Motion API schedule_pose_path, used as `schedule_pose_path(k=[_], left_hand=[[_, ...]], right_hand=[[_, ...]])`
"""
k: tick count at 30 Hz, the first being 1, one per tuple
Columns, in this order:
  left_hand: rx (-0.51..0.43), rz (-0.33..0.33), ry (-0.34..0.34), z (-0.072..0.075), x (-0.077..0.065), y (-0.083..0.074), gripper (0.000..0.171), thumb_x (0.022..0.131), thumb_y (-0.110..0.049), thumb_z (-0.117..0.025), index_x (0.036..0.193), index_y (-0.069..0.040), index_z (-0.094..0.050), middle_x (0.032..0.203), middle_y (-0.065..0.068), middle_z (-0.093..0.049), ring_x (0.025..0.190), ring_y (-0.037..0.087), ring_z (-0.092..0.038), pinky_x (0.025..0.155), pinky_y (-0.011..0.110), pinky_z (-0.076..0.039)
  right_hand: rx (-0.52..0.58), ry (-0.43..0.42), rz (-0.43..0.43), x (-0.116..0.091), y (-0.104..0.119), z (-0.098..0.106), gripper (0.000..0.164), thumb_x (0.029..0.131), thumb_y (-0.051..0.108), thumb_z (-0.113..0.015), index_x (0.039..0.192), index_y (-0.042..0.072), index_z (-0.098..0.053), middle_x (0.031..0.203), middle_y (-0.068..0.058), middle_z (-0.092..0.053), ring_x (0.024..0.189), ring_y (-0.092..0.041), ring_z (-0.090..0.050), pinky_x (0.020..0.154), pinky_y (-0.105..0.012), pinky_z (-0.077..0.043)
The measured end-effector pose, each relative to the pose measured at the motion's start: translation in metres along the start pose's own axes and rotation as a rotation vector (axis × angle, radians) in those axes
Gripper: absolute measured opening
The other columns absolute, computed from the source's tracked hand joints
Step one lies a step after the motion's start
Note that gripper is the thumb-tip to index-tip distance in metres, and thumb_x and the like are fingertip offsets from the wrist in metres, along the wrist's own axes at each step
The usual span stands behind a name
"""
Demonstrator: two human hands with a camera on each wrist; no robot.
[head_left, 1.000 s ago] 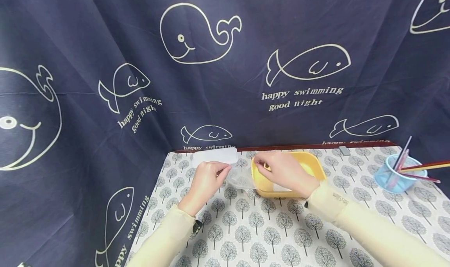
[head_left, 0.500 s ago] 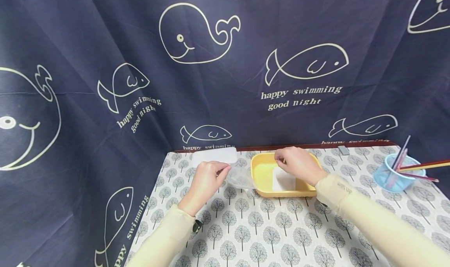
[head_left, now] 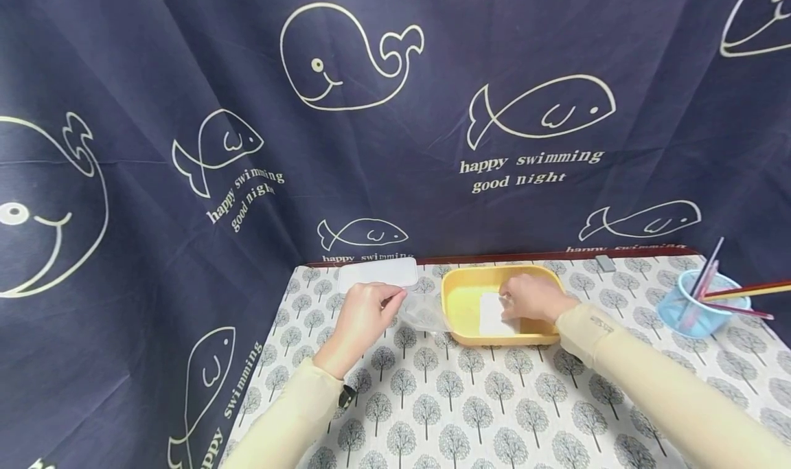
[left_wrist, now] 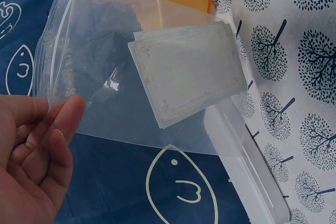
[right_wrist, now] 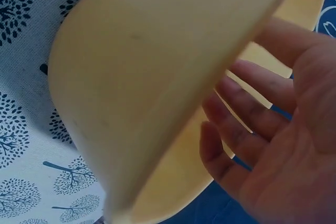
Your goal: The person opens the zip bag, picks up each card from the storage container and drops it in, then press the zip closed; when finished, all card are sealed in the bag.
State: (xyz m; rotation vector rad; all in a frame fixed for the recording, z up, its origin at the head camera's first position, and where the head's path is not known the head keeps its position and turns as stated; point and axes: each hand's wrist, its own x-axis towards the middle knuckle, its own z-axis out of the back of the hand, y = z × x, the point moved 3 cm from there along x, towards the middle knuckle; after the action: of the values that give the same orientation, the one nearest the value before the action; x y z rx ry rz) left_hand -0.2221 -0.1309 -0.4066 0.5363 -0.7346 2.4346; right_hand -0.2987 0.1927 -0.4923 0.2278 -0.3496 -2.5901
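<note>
My left hand (head_left: 364,321) pinches the zip edge of a clear zip bag (left_wrist: 105,114) between thumb and finger. Pale cards (left_wrist: 189,72) with a printed border lie stacked inside the bag, at the end away from the hand. To the right, a yellow plastic basin (head_left: 460,304) stands on the table. My right hand (head_left: 534,297) reaches into it, fingertips at the right edge of white cards (head_left: 493,312) on its floor. In the right wrist view, the relaxed fingers (right_wrist: 252,119) go in past the rim, and the wall hides some fingertips.
A white, flat, rounded tray or lid (head_left: 378,274) lies behind the left hand. At the right, a blue mesh cup (head_left: 695,314) holds several pens or sticks. A small grey block (head_left: 605,264) lies near the back edge, before the dark curtain (head_left: 432,201).
The right hand has moved from beside the bag over to the right and then down to the white cards in the basin. The left hand keeps its hold on the bag.
</note>
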Motion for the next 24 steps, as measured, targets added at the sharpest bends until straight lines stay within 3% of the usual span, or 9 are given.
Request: schedule_pose_path(k=[4,8,13,24], left_hand=[[0.009,-0.003,-0.001,0.0,0.0,0.0,0.011,0.099,-0.016,-0.073,0.099,-0.01,-0.083,0.089,0.003,-0.079,0.069,0.007,-0.07,0.067,0.023,-0.059],[0.01,-0.001,0.0,0.0,-0.001,0.001,0.011,0.099,-0.015,-0.073,0.101,-0.01,-0.083,0.091,0.004,-0.079,0.071,0.007,-0.07,0.068,0.022,-0.059],[0.001,-0.006,-0.001,0.0,0.0,0.0,0.01,0.098,-0.014,-0.074,0.1,-0.01,-0.083,0.091,0.004,-0.079,0.071,0.009,-0.071,0.068,0.023,-0.059],[0.007,-0.001,0.0,-0.001,-0.001,-0.002,0.012,0.099,-0.015,-0.073,0.099,-0.009,-0.083,0.091,0.004,-0.079,0.07,0.008,-0.07,0.069,0.025,-0.06]], right_hand=[[0.009,0.072,-0.002,0.0,0.001,-0.005,0.034,0.073,0.03,-0.094,0.076,0.019,-0.062,0.075,0.008,-0.058,0.071,-0.014,-0.055,0.065,-0.034,-0.05],[-0.001,0.087,0.003,0.001,0.002,-0.01,0.041,0.068,0.034,-0.097,0.088,0.013,-0.068,0.081,0.004,-0.058,0.078,-0.016,-0.057,0.07,-0.037,-0.053],[-0.045,0.062,0.009,0.001,0.002,-0.014,0.052,0.064,0.036,-0.099,0.098,0.01,-0.07,0.088,0.002,-0.056,0.082,-0.019,-0.057,0.075,-0.041,-0.055],[-0.064,0.001,0.022,-0.001,0.001,-0.018,0.049,0.063,0.035,-0.1,0.091,0.014,-0.065,0.089,0.001,-0.056,0.08,-0.02,-0.057,0.073,-0.043,-0.055]])
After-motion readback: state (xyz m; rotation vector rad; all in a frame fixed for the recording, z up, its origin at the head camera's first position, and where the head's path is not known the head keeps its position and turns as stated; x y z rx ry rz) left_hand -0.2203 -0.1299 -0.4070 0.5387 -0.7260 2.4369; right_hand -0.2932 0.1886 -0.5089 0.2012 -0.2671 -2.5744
